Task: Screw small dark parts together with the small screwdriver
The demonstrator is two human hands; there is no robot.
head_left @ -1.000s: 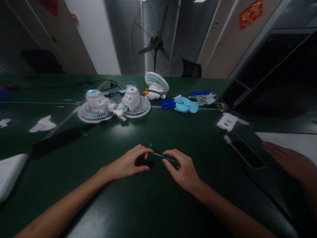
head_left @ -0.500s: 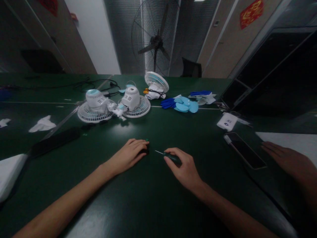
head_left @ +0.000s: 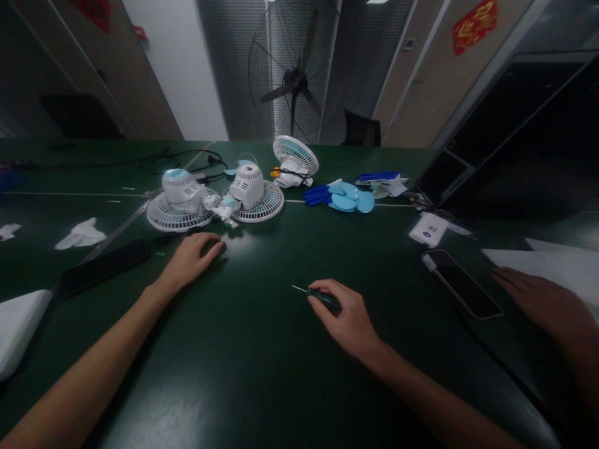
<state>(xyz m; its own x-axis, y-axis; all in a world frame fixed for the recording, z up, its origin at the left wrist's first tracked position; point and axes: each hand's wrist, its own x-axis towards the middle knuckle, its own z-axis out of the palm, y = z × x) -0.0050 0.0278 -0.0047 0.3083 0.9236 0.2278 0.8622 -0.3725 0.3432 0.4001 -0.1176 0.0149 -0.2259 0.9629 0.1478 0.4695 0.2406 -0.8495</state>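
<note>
My right hand [head_left: 344, 315] is wrapped round the dark green handle of a small screwdriver [head_left: 324, 299]. Its thin metal shaft points left, just above the green table. Further left and forward, my left hand [head_left: 193, 255] rests low over the table with its fingers curled in. A small dark thing shows at its fingertips, too unclear to name. Just beyond that hand lie two white fans, the left one [head_left: 180, 202] and the right one [head_left: 248, 187], grilles down and motor housings up, with white parts between them.
A third fan [head_left: 294, 162] leans behind. Light blue fan blades [head_left: 350, 197] and blue gloves [head_left: 317, 194] lie right of it. A phone [head_left: 462, 284], a small white box [head_left: 428, 229] and another person's hand [head_left: 538, 299] are at the right. At left are a black case [head_left: 105, 267] and crumpled tissue [head_left: 80, 234].
My left hand has moved left and forward, from near the screwdriver tip to in front of the fans, its fingers now curled. My right hand and the screwdriver have hardly moved.
</note>
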